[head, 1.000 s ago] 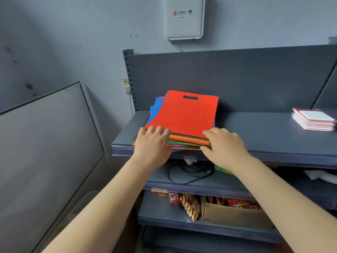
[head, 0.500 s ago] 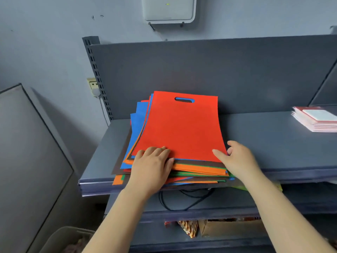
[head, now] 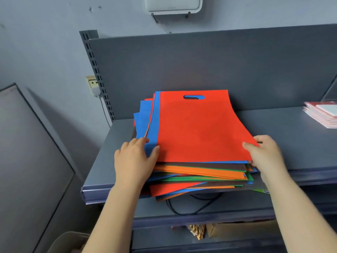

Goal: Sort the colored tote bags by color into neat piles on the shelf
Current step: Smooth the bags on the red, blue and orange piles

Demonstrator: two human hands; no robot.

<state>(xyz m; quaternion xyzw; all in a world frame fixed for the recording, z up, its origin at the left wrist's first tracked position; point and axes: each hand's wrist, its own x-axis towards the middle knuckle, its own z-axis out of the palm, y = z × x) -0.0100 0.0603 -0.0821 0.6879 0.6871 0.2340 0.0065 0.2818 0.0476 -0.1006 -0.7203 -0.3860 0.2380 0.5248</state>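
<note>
A mixed pile of tote bags [head: 200, 172] in red, blue, orange, green and brown lies fanned out on the grey shelf [head: 291, 139]. Its near edge hangs over the shelf front. A red tote bag [head: 198, 128] with a cut-out handle is on top, and a blue bag [head: 153, 125] shows beside it on the left. My left hand [head: 135, 159] grips the pile's near left edge, thumb lying on the blue bag. My right hand [head: 264, 152] pinches the red bag's near right corner, thumb on top and fingertips beneath.
A stack of pink and white booklets [head: 322, 114] sits at the shelf's right end. Lower shelves hold a black cable [head: 191, 210], a cardboard box [head: 240, 230] and snack packets. A grey panel [head: 27, 170] leans at the left, beside a wall socket [head: 92, 84].
Both hands slid outward to the pile's sides. The red top bag shifted right, uncovering the blue bag's left edge. My view came closer to the shelf.
</note>
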